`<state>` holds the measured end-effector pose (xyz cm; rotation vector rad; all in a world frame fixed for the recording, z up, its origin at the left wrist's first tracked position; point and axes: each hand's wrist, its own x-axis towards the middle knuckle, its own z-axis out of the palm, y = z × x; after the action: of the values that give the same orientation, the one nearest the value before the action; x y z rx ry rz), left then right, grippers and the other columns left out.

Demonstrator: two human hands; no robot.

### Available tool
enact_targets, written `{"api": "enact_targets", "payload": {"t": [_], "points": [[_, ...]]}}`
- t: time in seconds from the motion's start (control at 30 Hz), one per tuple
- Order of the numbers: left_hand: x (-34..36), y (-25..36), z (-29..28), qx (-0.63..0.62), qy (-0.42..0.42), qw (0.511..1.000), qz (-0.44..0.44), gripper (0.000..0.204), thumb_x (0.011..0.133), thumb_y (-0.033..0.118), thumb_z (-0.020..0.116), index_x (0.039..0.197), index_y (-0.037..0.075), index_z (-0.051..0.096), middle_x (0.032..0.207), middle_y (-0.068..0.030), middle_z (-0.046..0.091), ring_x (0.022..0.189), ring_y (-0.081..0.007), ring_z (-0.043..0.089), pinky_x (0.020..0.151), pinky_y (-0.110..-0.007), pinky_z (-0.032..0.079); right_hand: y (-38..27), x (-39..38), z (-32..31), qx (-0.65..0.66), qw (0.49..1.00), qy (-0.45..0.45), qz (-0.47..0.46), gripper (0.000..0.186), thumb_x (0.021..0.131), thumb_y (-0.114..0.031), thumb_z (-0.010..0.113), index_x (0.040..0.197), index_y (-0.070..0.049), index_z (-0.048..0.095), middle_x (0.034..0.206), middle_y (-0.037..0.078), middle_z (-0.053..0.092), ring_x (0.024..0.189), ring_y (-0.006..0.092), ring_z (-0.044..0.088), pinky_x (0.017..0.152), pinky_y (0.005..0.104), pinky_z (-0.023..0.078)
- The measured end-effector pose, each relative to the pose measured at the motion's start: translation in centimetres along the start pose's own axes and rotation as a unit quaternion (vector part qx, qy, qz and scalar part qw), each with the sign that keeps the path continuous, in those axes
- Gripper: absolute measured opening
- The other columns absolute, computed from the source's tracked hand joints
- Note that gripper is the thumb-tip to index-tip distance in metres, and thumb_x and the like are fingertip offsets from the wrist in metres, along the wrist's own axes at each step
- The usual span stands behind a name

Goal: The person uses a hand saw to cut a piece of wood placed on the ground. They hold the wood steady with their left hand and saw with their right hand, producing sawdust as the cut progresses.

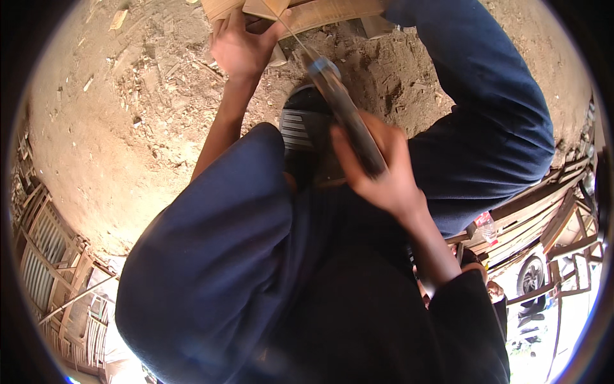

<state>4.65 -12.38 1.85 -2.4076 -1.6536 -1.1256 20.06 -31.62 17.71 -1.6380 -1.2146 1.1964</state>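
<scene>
My right hand (384,166) is wrapped round the dark handle of a long tool (345,109). The tool has a blue collar and a thin shaft or blade, somewhat blurred, so its exact kind is unclear. It slants up and left, its far end reaching a small wooden block (262,8) at the top edge. My left hand (242,51) grips that block, thumb on its right side and fingers on its left. Under the block lies a curved wooden board (332,13), partly cut off by the picture's edge.
Dirt ground (147,109) strewn with wood chips surrounds me. My shoe (304,128) stands below the tool, between my dark-trousered legs. Lower right are stacked planks (531,211), a plastic bottle (486,227), a wheel (531,275) and part of another person (492,291). Corrugated sheeting (41,256) stands at left.
</scene>
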Motion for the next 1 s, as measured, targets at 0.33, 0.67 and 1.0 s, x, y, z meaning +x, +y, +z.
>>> {"api": "enact_targets", "payload": {"t": [0.33, 0.67, 1.0], "points": [[-0.3, -0.1, -0.4, 0.039, -0.019, 0.999, -0.011, 0.058, 0.063, 0.059, 0.085, 0.08, 0.006, 0.069, 0.066, -0.0039, 0.067, 0.064, -0.0223, 0.067, 0.055, -0.038, 0.053, 0.0, -1.9, -0.9, 0.022, 0.999, -0.014, 0.021, 0.007, 0.088, -0.002, 0.063, 0.091, 0.004, 0.062, 0.064, 0.001, 0.053, 0.059, 0.0047, 0.047, 0.052, 0.0254, 0.039], [-0.8, -0.9, 0.5, -0.016, -0.017, 1.0, 0.001, 0.053, 0.063, 0.057, 0.086, 0.07, 0.009, 0.067, 0.062, 0.0009, 0.066, 0.061, -0.0197, 0.062, 0.054, -0.036, 0.051, -0.4, -1.8, -0.5, 0.018, 0.999, 0.015, 0.022, 0.006, 0.088, -0.001, 0.062, 0.084, 0.002, 0.059, 0.062, 0.001, 0.048, 0.056, 0.0064, 0.043, 0.05, 0.0284, 0.038], [-0.2, -0.1, 0.0, 0.079, -0.028, 0.996, -0.038, 0.056, 0.062, 0.061, 0.084, 0.07, 0.008, 0.066, 0.062, -0.0014, 0.066, 0.061, -0.0213, 0.063, 0.053, -0.037, 0.05, -1.0, 0.0, 0.7, 0.021, 1.0, 0.015, 0.018, 0.008, 0.089, -0.004, 0.063, 0.086, 0.003, 0.06, 0.061, 0.002, 0.048, 0.056, 0.006, 0.043, 0.05, 0.027, 0.037]]}}
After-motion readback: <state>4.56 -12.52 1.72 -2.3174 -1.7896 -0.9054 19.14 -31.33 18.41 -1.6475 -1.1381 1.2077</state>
